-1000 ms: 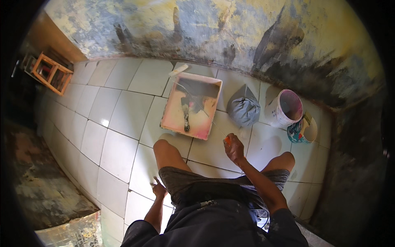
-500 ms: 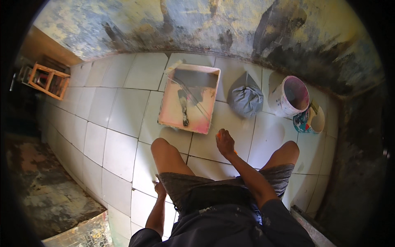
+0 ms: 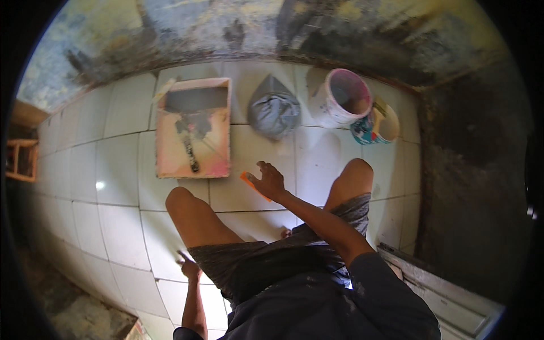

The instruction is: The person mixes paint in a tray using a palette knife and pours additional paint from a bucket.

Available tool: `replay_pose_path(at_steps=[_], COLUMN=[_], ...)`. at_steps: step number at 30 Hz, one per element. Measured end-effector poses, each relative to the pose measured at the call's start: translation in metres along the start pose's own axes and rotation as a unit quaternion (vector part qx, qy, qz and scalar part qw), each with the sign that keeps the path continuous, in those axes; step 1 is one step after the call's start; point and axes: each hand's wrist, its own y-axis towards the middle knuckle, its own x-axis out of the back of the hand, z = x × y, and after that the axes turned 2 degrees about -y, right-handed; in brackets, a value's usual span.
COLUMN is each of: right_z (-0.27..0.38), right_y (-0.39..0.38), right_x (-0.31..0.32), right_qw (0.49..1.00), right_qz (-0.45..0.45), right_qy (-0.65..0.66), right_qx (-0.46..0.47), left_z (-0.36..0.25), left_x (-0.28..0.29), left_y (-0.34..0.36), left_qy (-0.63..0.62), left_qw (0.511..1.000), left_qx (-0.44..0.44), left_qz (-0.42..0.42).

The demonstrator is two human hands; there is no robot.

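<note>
My right hand (image 3: 268,181) hovers over the floor between my knees, its fingers spread apart. Under its thumb side is a flat, narrow orange piece (image 3: 258,187), partly covered by the hand; its kind does not show. Just beyond stands a shallow pinkish tray (image 3: 161,153) smeared with grey paste. Inside it lies a scraper (image 3: 188,148) with a dark, paste-marked handle. A grey bag (image 3: 275,110), gathered into a bulge, sits to the tray's right. My left hand (image 3: 191,268) hangs beside my left thigh, fingers stretched out, with nothing visible in it.
A pink-stained white bucket (image 3: 341,99) stands at the far right, touching a smaller teal pot (image 3: 362,129) with a brush (image 3: 380,107) in it. A stained wall (image 3: 198,34) runs behind. An orange wooden frame (image 3: 22,161) is at the left edge. White tiles (image 3: 116,170) cover the floor.
My right hand's fingers have spread from around the orange piece, and the hand has shifted right. The orange piece keeps its place beside the tray. The whole view has turned toward the right.
</note>
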Motion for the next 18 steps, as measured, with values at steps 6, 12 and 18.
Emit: replay_pose_path(at_steps=[6, 12, 18], right_z=[-0.004, -0.037, -0.108], right_y=[0.031, 0.031, 0.054], right_x=[0.029, 0.025, 0.056], right_qw=[0.991, 0.957, 0.858], right_qz=[0.023, -0.012, -0.149], right_qy=[0.057, 0.173, 0.241], right_qx=[-0.118, -0.231, -0.428], left_z=[0.019, 0.081, 0.047], left_x=[0.009, -0.016, -0.018], left_y=[-0.001, 0.039, 0.015], left_qy=[0.043, 0.03, 0.016], left_qw=[0.999, 0.999, 0.998], left_qx=[0.007, -0.023, -0.026], left_qz=[-0.027, 0.015, 0.046])
